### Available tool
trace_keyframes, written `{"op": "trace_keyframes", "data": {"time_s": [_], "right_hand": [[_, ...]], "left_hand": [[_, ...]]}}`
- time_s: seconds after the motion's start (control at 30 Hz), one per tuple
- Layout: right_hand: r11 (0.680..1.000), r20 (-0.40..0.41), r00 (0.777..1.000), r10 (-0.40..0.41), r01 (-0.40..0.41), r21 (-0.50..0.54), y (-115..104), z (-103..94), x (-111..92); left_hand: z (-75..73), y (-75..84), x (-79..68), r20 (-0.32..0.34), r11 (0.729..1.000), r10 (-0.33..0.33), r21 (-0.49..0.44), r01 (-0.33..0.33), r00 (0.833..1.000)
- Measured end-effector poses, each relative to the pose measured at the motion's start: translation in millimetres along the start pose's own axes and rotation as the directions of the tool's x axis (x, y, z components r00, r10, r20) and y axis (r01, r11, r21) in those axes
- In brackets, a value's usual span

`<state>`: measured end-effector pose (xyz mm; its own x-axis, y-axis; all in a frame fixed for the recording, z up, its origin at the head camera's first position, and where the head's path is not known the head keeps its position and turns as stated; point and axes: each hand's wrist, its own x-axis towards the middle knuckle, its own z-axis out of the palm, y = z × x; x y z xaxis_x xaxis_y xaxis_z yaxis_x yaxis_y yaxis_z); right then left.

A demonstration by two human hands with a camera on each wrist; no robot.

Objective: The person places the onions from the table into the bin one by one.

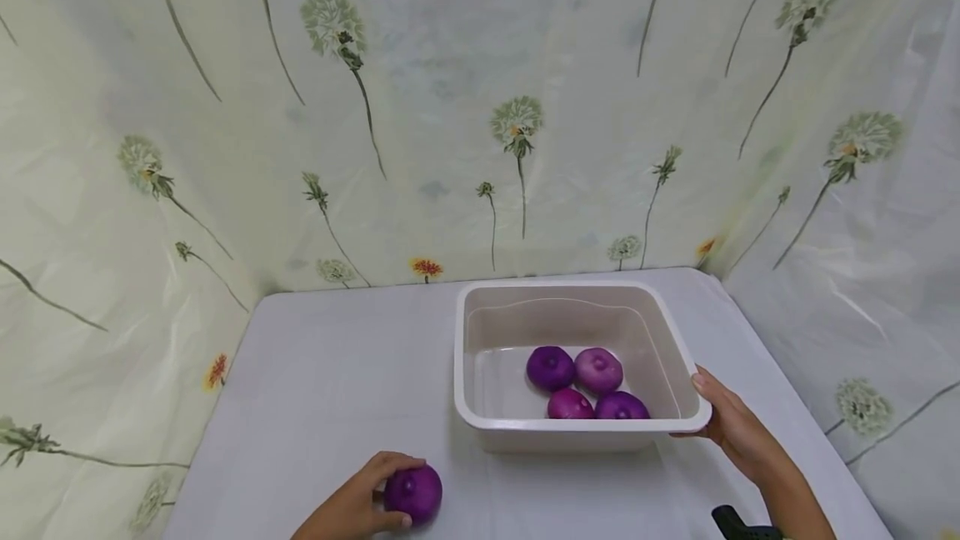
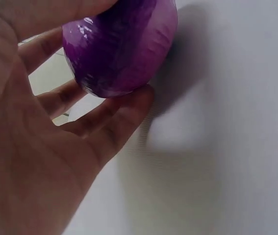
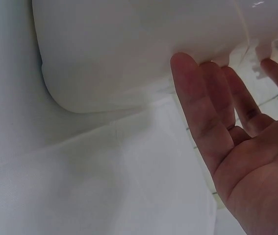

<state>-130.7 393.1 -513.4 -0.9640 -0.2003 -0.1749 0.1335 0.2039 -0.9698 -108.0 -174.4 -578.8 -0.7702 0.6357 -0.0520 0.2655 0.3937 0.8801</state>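
My left hand [image 1: 358, 500] holds a shiny purple onion [image 1: 414, 493] at the front of the table, thumb on one side and fingers round the other. In the left wrist view the onion [image 2: 121, 49] sits between thumb and fingertips, its shadow falling on the white cloth. At the right end of an off-white plastic basin [image 1: 570, 437], my right hand [image 1: 738, 423] grips the rim, thumb on top and fingers below. Inside the basin lie several more onions: a dark purple one [image 1: 551, 368], a paler one [image 1: 598, 370], a magenta one [image 1: 570, 404] and another purple one [image 1: 622, 406].
White cloth covers the table [image 1: 337, 373], which stretches left of the basin. Dandelion-patterned curtains [image 1: 435, 123] stand behind it and along both sides. A black strap-like piece [image 1: 742, 523] shows by the right forearm.
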Motion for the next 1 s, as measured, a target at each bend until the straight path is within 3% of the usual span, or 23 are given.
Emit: {"op": "trace_keyframes", "data": {"time_s": [0.13,0.23,0.37,0.53,0.73,1.0], "right_hand": [[1.000,0.014,1.000,-0.017,0.017,0.003,-0.2,-0.6,1.0],[1.000,0.014,1.000,-0.017,0.017,0.005,-0.4,-0.7,1.0],[1.000,0.003,1.000,-0.019,0.019,0.011,-0.1,-1.2,0.1],[0.999,0.003,1.000,-0.029,0.029,0.016,-1.0,-1.5,0.3],[1.000,-0.001,1.000,-0.009,0.009,0.026,-0.5,-1.6,0.8],[0.999,0.006,1.000,-0.001,0.001,0.050,1.8,-1.2,0.5]], "left_hand": [[-9.3,7.1,-1.8,-0.015,0.998,-0.036,-0.043,0.035,0.999],[-24.6,17.6,-0.4,-0.041,0.997,-0.062,-0.042,0.060,0.997],[-55.1,35.4,7.3,-0.092,1.000,-0.025,-0.002,0.025,0.995],[-96.9,68.5,20.4,-0.123,0.999,0.046,0.023,-0.043,0.991],[-132.6,106.1,43.8,-0.094,0.986,0.121,0.126,-0.109,0.988],[-158.4,130.7,85.8,-0.014,0.976,0.173,0.138,-0.169,0.985]]}}
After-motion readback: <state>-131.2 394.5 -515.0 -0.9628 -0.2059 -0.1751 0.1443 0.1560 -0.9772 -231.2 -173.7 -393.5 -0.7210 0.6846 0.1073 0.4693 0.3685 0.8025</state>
